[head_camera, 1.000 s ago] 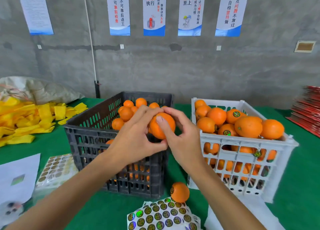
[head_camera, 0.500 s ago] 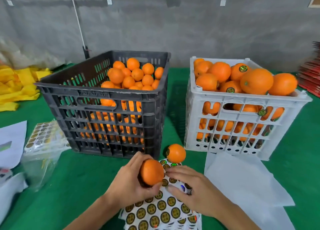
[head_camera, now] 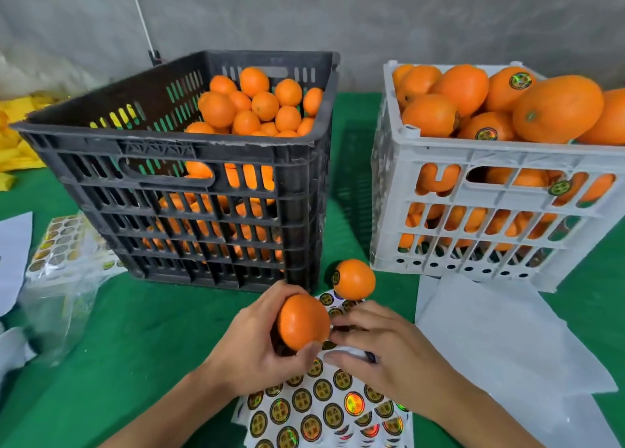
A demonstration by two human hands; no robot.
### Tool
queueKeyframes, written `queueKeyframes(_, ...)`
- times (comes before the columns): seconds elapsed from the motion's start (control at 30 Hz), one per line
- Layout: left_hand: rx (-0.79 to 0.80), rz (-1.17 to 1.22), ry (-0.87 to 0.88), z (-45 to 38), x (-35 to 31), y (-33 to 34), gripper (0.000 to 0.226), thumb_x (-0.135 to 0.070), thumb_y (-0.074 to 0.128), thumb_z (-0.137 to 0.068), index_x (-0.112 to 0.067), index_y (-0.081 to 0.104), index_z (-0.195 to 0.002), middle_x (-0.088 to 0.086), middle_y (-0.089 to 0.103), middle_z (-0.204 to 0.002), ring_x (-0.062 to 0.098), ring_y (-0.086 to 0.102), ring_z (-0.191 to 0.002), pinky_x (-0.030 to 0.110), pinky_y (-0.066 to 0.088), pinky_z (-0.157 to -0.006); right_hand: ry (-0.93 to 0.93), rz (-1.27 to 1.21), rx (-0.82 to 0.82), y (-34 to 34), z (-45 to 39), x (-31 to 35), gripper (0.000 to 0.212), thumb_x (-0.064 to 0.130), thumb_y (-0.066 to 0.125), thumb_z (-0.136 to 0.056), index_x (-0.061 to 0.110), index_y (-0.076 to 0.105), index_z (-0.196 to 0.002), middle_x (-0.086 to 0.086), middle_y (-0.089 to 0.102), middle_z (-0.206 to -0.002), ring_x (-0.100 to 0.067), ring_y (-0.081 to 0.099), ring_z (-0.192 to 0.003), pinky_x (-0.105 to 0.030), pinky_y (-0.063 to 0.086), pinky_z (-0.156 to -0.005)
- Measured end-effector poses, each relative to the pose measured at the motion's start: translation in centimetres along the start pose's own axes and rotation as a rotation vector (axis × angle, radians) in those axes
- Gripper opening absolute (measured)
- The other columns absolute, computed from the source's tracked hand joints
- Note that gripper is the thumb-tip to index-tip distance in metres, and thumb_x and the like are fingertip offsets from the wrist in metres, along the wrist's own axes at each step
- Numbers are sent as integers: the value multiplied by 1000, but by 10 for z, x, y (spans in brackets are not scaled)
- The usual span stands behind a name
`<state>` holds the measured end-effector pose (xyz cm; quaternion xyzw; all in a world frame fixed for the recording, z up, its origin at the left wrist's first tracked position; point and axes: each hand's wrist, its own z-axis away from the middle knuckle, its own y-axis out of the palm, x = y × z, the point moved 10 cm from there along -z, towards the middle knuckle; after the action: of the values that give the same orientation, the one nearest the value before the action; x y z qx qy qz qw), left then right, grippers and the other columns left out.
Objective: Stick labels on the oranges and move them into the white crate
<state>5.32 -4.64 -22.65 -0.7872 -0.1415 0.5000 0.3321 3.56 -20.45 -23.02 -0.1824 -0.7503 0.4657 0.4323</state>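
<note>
At the far left edge lie white paper (head_camera: 13, 255), a clear bag (head_camera: 64, 299) and a spare label sheet (head_camera: 62, 241) on the green table (head_camera: 142, 339). A wide strip of bare green stays between this bag and the left hand.

The black crate (head_camera: 189, 184) stands next, about half full of oranges piled toward its right wall; its left half is open inside. Its front bottom edge is near the left hand (head_camera: 257, 349), not touching.

The left hand curls fingers and thumb around an orange (head_camera: 302, 322), held just above the label sheet (head_camera: 321, 407) at the near table edge. The right hand (head_camera: 389, 349) rests on this sheet with bent fingers; the fingertips meet beside the orange, but I cannot tell if they pinch a label.

A loose orange (head_camera: 355, 278), already with a label, sits on the far edge of the sheet, in the green gap between the crates.

The white crate (head_camera: 490, 211) at right is heaped above its rim. White sheets (head_camera: 500, 339) lie before it.
</note>
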Motion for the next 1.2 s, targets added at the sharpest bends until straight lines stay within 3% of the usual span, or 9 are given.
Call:
queueKeyframes(0.2, 13, -18, 14, 0, 1, 1, 61, -69, 71, -77, -51, 43, -129, -33, 52, -124, -6, 60, -105, 17, 55, -78, 126, -290, -55, -2, 2, -7, 24, 53, 68, -93, 39, 78, -109, 28, 61, -124, -3, 48, -126, -19, 47, -93)
queueKeyframes(0.4, 19, -12, 16, 0, 0, 2, 60, -64, 72, -78, -47, 45, -129, -29, 54, -122, -2, 62, -103, 24, 57, -78, 233, -459, -92, 2, 0, -10, 5, 32, 78, -89, 31, 80, -93, 21, 66, -112, -4, 52, -122, -20, 41, -100)
queueKeyframes(0.53, 24, -13, 21, 1, 1, 3, 61, -63, 73, -78, -49, 44, -130, -30, 54, -123, -3, 62, -104, 25, 58, -79, 266, -481, -104, 2, 0, -8, 2, 30, 79, -86, 30, 79, -88, 19, 66, -108, -6, 54, -117, -29, 44, -100)
queueKeyframes(0.77, 0, 19, -5, 1, 6, 1, 57, -67, 68, -80, -49, 45, -129, -31, 56, -123, -4, 61, -106, 16, 52, -78, 194, -338, -111, 0, -2, -2, 8, 33, 73, -92, 26, 77, -91, 18, 61, -105, -11, 56, -103, -34, 47, -88)
queueKeyframes(1.0, -42, 91, -82, -1, 19, -2, 55, -71, 63, -82, -45, 47, -128, -25, 61, -116, 3, 65, -99, 22, 55, -76, 75, -178, -44, 0, 1, 5, 45, 72, 68, -83, 38, 74, -113, 28, 54, -116, -3, 50, -118, -24, 42, -98)
queueKeyframes(1.2, -29, 93, -93, 0, 21, -1, 55, -71, 64, -82, -46, 46, -128, -25, 61, -117, 2, 65, -99, 28, 57, -77, 13, -104, -37, -2, -4, 14, 39, 54, 69, -91, 25, 79, -115, 19, 57, -111, -7, 52, -109, -31, 46, -94)
